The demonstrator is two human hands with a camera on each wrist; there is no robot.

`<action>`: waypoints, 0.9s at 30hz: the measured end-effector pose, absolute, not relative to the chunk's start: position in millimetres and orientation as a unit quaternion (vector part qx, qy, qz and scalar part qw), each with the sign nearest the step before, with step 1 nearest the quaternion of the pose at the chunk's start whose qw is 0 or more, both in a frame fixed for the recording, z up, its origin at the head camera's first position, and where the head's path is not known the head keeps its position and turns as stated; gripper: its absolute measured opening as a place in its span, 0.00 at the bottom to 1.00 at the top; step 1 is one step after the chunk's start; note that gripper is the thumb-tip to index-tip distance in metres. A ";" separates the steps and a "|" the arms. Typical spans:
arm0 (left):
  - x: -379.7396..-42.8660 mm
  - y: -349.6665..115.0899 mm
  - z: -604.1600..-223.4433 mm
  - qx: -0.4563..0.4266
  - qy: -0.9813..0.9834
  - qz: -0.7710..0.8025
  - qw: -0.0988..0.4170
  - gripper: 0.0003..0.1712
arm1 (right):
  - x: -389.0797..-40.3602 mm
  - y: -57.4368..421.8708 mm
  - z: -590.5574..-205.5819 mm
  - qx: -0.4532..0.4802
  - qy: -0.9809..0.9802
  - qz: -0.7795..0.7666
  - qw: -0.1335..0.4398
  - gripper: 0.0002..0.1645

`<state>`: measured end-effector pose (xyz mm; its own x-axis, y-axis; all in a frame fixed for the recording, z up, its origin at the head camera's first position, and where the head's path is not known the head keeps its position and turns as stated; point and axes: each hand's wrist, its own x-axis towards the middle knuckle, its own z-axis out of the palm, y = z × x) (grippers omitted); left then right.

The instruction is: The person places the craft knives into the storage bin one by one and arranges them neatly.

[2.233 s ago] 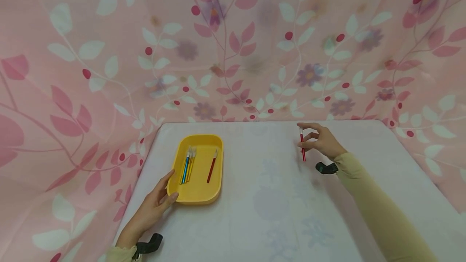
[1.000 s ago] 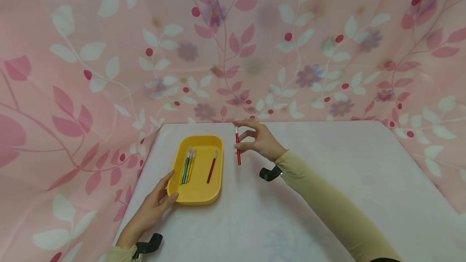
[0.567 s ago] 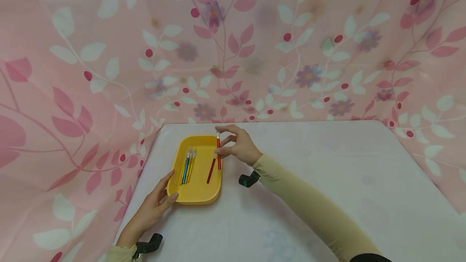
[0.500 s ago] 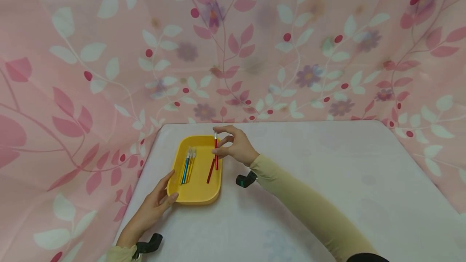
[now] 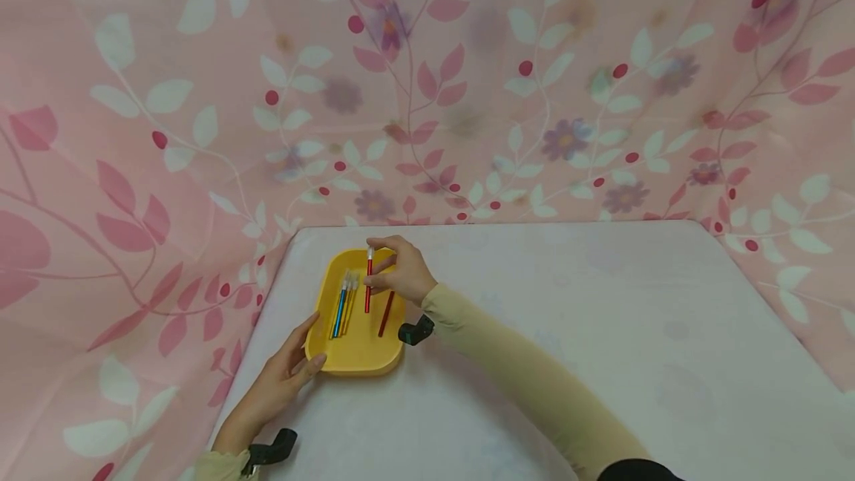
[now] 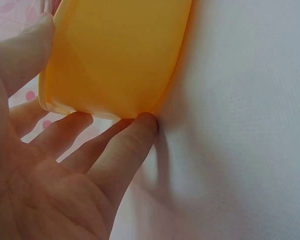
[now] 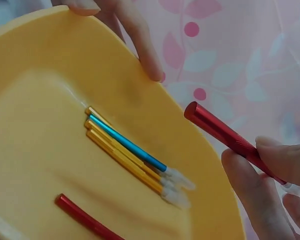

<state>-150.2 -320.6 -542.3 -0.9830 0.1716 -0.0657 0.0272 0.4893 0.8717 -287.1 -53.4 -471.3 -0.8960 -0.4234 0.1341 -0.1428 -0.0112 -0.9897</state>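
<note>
My right hand (image 5: 407,273) pinches a red craft knife (image 5: 368,288) with a clear cap, held upright over the yellow tray (image 5: 364,357), cap end at the top. In the right wrist view, thumb and fingers grip this red craft knife (image 7: 222,129) near its capped end. My left hand (image 5: 283,373) holds the tray's near left corner, thumb at the front rim and fingers along the left side. Inside the tray, a blue craft knife (image 7: 127,142) lies beside several yellow craft knives (image 7: 122,159). A second red craft knife (image 5: 386,314) lies apart at the right, partly hidden by my right hand.
The tray stands on the left part of a table (image 5: 568,332) with a white cover. A pink floral curtain (image 5: 427,95) hangs behind and at the sides. Each wrist wears a black camera, such as the right one (image 5: 415,330).
My right hand has carried the red craft knife leftward from the right part of the table to over the tray. The left hand has kept its hold on the tray.
</note>
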 end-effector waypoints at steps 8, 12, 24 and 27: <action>-150.1 -320.0 -543.0 0.051 0.862 0.499 0.076 0.47 | -293.7 -74.6 -484.1 -0.167 0.707 -0.679 0.105 0.42; -150.2 -319.5 -543.8 0.051 0.863 0.496 0.075 0.47 | -298.7 -83.2 -493.0 -0.145 0.719 -0.670 0.115 0.42; -149.6 -320.3 -543.2 0.052 0.860 0.501 0.078 0.46 | -299.5 -105.6 -502.1 -0.095 0.763 -0.626 0.134 0.42; -150.2 -320.6 -543.5 0.056 0.858 0.504 0.076 0.46 | -298.7 -109.1 -505.7 -0.089 0.774 -0.612 0.135 0.43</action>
<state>-150.2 -320.6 -543.5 -0.9821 0.1730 -0.0741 0.0195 0.4852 0.8742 -298.7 -109.1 -505.7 -0.9476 -0.3033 -0.1007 0.0279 0.2353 -0.9715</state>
